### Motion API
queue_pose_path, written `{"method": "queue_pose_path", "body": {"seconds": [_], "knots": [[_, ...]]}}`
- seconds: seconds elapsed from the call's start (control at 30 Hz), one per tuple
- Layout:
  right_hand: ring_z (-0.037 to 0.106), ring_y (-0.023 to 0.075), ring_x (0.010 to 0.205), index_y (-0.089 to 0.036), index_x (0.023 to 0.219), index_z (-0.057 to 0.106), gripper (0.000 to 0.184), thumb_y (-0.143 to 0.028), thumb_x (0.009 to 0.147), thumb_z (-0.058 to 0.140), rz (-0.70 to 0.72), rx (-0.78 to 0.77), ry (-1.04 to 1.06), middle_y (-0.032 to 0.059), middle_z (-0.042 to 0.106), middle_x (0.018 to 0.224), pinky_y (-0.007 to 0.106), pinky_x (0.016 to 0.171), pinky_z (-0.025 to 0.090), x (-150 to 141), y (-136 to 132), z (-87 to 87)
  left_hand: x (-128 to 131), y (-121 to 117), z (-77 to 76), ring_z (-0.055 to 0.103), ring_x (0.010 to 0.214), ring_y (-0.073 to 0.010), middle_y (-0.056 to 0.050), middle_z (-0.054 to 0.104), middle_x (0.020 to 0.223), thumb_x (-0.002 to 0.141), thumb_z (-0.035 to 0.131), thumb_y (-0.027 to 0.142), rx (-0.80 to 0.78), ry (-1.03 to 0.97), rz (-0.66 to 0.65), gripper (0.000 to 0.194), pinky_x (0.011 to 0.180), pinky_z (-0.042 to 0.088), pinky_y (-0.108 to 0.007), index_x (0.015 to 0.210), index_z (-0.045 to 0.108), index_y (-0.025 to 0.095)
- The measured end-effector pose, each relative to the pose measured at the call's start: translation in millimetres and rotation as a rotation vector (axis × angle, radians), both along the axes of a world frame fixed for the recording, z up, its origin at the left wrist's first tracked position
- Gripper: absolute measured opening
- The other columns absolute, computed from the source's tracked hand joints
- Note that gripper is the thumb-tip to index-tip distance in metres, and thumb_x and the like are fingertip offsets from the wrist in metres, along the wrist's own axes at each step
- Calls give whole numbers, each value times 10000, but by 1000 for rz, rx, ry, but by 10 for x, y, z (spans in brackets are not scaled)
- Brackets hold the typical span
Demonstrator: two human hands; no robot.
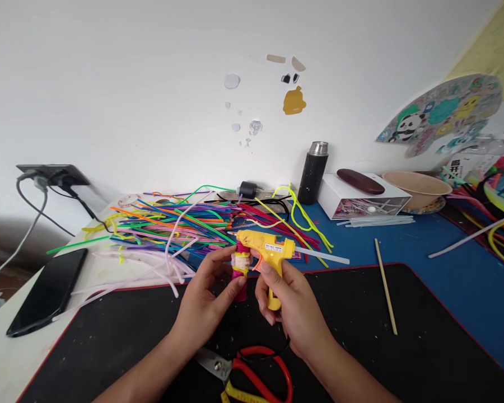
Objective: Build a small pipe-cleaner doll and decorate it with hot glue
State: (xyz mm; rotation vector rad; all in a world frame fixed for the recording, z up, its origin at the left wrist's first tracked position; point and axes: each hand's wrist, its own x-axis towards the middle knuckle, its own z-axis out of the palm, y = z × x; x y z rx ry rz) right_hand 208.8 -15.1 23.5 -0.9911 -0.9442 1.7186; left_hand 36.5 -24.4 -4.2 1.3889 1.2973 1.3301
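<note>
Head: glue gun (265,242) in right fingers (274,277)

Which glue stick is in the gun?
The glue stick jutting from the rear of the yellow glue gun; the loose glue sticks lie by the white box.

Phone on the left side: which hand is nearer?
Left hand. It holds the pink piece, right of the phone and apart from it; the right hand, on the glue gun, is farther right.
</note>
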Motion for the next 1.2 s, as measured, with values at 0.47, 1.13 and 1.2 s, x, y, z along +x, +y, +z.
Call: {"method": "queue_pose_path", "body": {"seconds": [0.47, 1.13, 1.2], "knots": [[426, 71, 398, -177, 997, 633, 486, -644, 920, 744, 8, 8, -5, -61, 577, 550, 201, 401, 244, 2, 9, 7, -12, 4, -11, 703, 986, -208, -53, 714, 1186, 936, 776, 355, 9, 8, -16, 421, 773, 639, -305, 1333, 649, 301], [427, 68, 399, -177, 992, 628, 507, -663, 907, 747, 14, 10, -1, -62, 578, 552, 199, 398, 236, -4, 0, -12, -18, -1, -31, 707, 989, -201, -46, 717, 1188, 946, 762, 340, -6, -9, -37, 425, 779, 646, -303, 1346, 627, 295], [424, 68, 398, -176, 993, 629, 516, -670, 901, 749, 16, 9, 1, -63, 575, 548, 198, 398, 236, -5, 2, -5, -19, 1, -29, 706, 1000, -204, -49, 717, 1196, 947, 760, 335, -6, -6, -37, 429, 784, 645, -305, 1351, 623, 294]]}}
